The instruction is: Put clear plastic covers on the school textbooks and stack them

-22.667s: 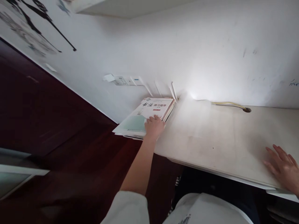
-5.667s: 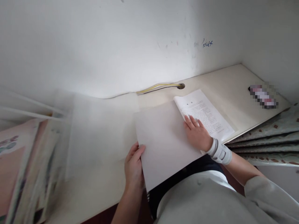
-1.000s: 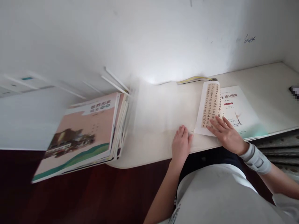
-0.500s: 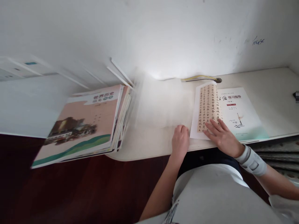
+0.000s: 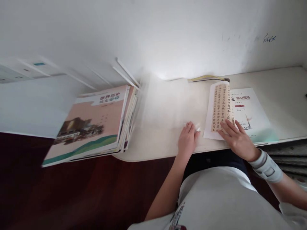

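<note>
My right hand (image 5: 240, 140) lies with its fingers spread on a calligraphy practice booklet (image 5: 253, 123). Under those fingers, a folded-back leaf (image 5: 219, 108) carries columns of brush-written characters on a tan panel; it covers the left part of the white and green cover. To the left, my left hand (image 5: 187, 139) rests flat on the desk near its front edge, fingers stretched and close together. Beside its thumb shows a small glinting bit of clear plastic (image 5: 198, 129); whether the thumb touches it I cannot tell.
A stack of books (image 5: 86, 124), topped by a pink world history book, sits on the left and overhangs the desk's front edge. A yellow and black cable (image 5: 208, 77) runs along the wall to a hole in the white desk (image 5: 163, 140).
My left hand has gone from curled to stretched out flat. My right hand stays on the leaf. The whole view has shifted slightly.
</note>
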`<act>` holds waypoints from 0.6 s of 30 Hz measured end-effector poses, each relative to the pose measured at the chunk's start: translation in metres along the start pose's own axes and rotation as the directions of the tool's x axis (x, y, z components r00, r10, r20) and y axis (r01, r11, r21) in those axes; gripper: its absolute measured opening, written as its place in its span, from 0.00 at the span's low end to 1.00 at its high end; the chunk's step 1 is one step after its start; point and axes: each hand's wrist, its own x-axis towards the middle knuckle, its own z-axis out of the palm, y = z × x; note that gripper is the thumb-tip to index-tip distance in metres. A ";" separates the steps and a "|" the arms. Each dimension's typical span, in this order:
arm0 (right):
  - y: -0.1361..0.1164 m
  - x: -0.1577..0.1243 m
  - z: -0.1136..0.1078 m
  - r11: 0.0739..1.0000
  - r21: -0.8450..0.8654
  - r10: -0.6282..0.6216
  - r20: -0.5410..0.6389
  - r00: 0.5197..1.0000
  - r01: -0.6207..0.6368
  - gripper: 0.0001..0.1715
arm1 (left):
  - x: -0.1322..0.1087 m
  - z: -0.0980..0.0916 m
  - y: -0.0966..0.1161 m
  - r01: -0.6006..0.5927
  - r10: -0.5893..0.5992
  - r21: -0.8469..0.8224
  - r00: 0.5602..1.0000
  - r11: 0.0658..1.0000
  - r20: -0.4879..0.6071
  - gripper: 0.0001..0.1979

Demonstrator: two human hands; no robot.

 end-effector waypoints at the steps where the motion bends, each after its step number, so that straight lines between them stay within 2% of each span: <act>1: -0.002 0.001 0.001 1.000 0.006 -0.009 -0.003 1.000 0.009 0.24 | 0.000 0.000 0.000 0.000 0.000 -0.010 1.000 1.000 -0.014 0.21; 7: -0.012 0.012 0.008 0.999 0.019 -0.034 -0.041 0.999 0.035 0.21 | -0.002 -0.008 0.004 0.019 -0.026 -0.066 0.993 0.998 -0.117 0.17; 12: -0.012 0.013 0.011 0.999 0.042 0.010 -0.091 0.996 -0.006 0.22 | -0.006 -0.020 0.009 0.057 -0.118 -0.264 0.968 0.963 -0.222 0.15; 15: -0.014 0.012 0.009 0.996 0.088 0.010 -0.109 0.994 0.000 0.23 | -0.005 -0.023 0.009 0.005 -0.096 -0.297 0.951 0.955 -0.293 0.14; 18: -0.019 0.013 0.005 0.983 0.154 -0.079 -0.115 0.990 0.096 0.24 | -0.003 -0.022 0.009 -0.049 -0.026 -0.220 0.946 0.974 -0.324 0.14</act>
